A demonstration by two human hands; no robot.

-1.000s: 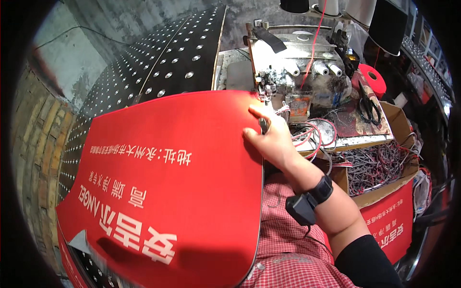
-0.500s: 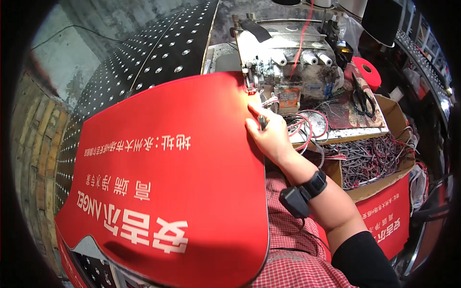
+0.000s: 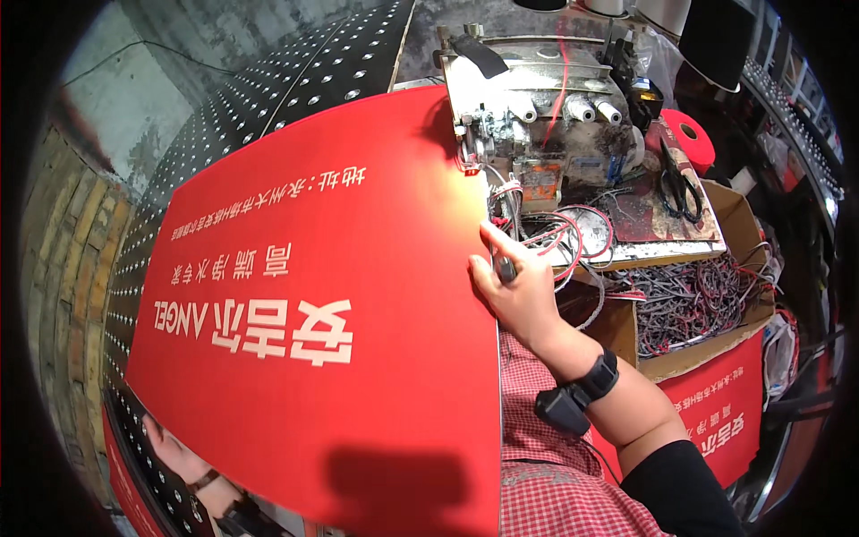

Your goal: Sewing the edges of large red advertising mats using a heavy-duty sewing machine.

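A large red mat (image 3: 394,268) with white lettering lies across the table and my lap, its far right edge at the sewing head of a grimy overlock sewing machine (image 3: 555,107). Beside that edge is my right hand (image 3: 528,300), closed round a small dark tool (image 3: 506,268) of a kind I cannot make out. Its index finger and thumb rest against the mat's border, just nearer than the machine. At the lower left, my left hand (image 3: 179,456) is by the mat's near edge, which partly covers it; its fingers are mostly hidden.
Black-handled scissors (image 3: 680,192) lie on the machine's table, close to a red tape roll (image 3: 689,134). Below stands a cardboard box (image 3: 698,358) of tangled trimmings. Another red mat (image 3: 716,430) hangs under it. A studded black table (image 3: 313,89) extends behind.
The mat has moved away from me along the machine and lies flatter. My left hand has come into view at its near edge. My right hand has shifted slightly nearer and rightward.
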